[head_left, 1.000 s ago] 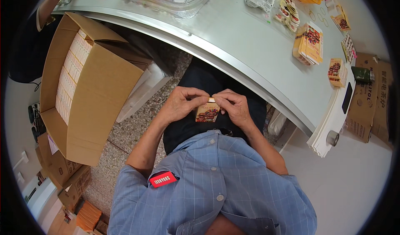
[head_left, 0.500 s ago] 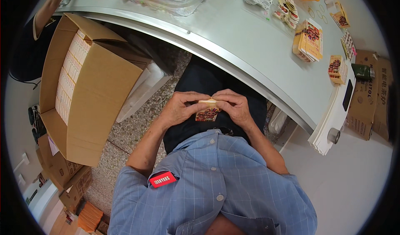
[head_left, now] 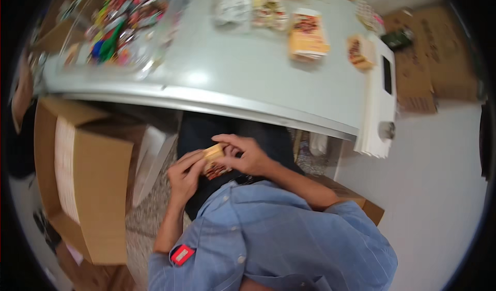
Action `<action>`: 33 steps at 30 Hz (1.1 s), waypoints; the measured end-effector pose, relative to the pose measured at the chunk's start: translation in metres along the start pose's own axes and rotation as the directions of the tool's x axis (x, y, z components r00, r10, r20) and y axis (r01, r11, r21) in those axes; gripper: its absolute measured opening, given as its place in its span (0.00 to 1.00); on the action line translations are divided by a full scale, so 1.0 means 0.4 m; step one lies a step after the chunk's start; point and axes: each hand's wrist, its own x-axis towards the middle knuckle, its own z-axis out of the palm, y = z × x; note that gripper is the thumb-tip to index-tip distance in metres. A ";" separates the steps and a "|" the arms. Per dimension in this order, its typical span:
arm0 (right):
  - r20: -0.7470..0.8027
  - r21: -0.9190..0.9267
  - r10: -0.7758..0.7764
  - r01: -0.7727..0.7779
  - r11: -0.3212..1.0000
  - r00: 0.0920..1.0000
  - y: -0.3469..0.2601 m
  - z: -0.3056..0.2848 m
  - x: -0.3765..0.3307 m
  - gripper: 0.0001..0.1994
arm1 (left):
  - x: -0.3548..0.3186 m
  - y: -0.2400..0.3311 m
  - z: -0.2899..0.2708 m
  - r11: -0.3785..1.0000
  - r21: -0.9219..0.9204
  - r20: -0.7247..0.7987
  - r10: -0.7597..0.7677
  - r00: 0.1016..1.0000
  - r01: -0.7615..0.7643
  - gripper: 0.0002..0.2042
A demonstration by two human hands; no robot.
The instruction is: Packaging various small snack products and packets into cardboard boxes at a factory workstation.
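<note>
A small tan cardboard packet (head_left: 213, 159) with a dark printed lower part is held between both hands, in front of the lap and below the near edge of the tabletop (head_left: 248, 79). The left hand (head_left: 185, 175) is closed on the packet's left side; its fingers (head_left: 192, 159) are curled narrowly around the edge, thumb side uppermost. The right hand (head_left: 247, 155) is closed on the packet's right side, with the fingers (head_left: 227, 138) bent over the top edge and pinched against it. Both hands are in contact with the packet and with each other's fingertips, or nearly so; which cannot be told.

Both forearms are bent inward from the lower edge, the elbows are spread, and the wrists meet above the dark trousers. The blue shirt sleeves are rolled above the elbows.

On the tabletop, well apart from the hands, a stack of similar orange packets (head_left: 308, 33) and a clear tray of colourful items (head_left: 121, 27) are seen. An open cardboard box (head_left: 82, 182) stands on the floor just beside the left arm.
</note>
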 end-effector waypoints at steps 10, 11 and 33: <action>-0.281 -0.487 -0.450 0.278 0.828 0.848 -0.235 -0.171 -0.126 0.15 | 0.134 0.153 0.126 0.780 -0.610 -0.027 0.156 0.987 -0.140 0.18; -0.310 -0.556 -0.520 0.292 0.778 0.796 -0.248 -0.217 -0.141 0.14 | 0.142 0.183 0.142 0.802 -0.585 -0.001 0.149 0.989 -0.122 0.18; -0.657 -0.754 -0.613 -0.400 0.522 0.438 -0.299 -0.687 0.116 0.21 | 0.104 0.035 0.148 0.854 -0.466 0.039 -0.241 0.970 0.231 0.12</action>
